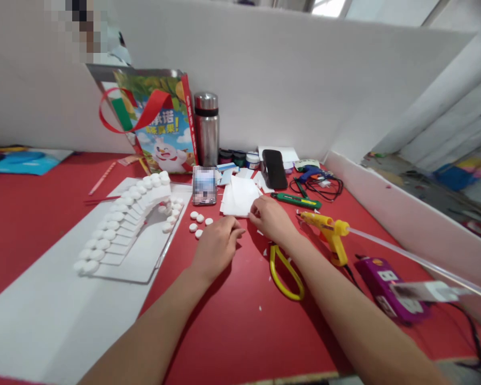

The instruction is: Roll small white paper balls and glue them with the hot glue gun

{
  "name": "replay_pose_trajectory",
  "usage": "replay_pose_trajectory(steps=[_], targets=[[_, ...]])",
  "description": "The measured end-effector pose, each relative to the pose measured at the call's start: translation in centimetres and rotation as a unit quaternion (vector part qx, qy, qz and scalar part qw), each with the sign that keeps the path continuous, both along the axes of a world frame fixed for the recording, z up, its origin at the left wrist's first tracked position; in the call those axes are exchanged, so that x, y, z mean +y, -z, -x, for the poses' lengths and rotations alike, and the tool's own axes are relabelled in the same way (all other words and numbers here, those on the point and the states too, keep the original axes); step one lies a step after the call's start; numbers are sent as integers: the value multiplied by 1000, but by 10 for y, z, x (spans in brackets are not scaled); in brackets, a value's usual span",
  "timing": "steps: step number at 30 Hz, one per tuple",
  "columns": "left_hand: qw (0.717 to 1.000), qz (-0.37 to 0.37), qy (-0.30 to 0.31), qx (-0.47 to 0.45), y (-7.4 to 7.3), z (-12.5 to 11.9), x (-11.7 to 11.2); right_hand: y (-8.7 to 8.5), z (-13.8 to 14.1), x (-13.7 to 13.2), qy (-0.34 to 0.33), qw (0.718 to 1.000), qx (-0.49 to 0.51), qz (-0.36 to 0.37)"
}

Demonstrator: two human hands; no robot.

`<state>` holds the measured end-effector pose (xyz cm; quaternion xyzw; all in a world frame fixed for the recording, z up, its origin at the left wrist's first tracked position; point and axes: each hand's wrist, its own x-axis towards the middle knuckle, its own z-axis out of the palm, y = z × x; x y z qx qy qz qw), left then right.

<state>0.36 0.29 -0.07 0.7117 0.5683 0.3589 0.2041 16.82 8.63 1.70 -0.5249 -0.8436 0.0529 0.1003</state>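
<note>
My left hand [218,246] is low over the red table, its fingers loosely bent and a little apart, with nothing visible in them. Just beyond it lie several small white discs [200,218]. My right hand [273,218] has its fingers closed at the near right corner of a stack of white paper [240,193]; the fingertips are partly hidden. Below my right wrist are scissors with yellow handles [278,272], their blades covered by the arm. On the left, a curved stair-like white paper model [124,235] edged with rows of white discs stands on a white board [64,315].
To the right lie a yellow glue gun [324,227] with a long glue stick, a purple box [388,289] and a green cutter [296,200]. Behind are a black phone [274,168], another phone [204,187], a steel flask [207,131], paint jars [252,160] and a printed bag [164,125].
</note>
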Motion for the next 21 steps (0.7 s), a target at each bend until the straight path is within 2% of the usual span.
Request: replay_pose_trajectory(steps=[4,9,15,21], targets=[[999,3,14,41,2,-2,-1,0,8,4,11,1000,23,-9],[997,12,24,69,2,-3,-2,3,12,8,33,999,8,19],[996,13,15,83,0,-2,-3,0,6,6,22,1000,8,6],[996,15,12,87,1,-2,-2,4,4,4,8,1000,14,-10]])
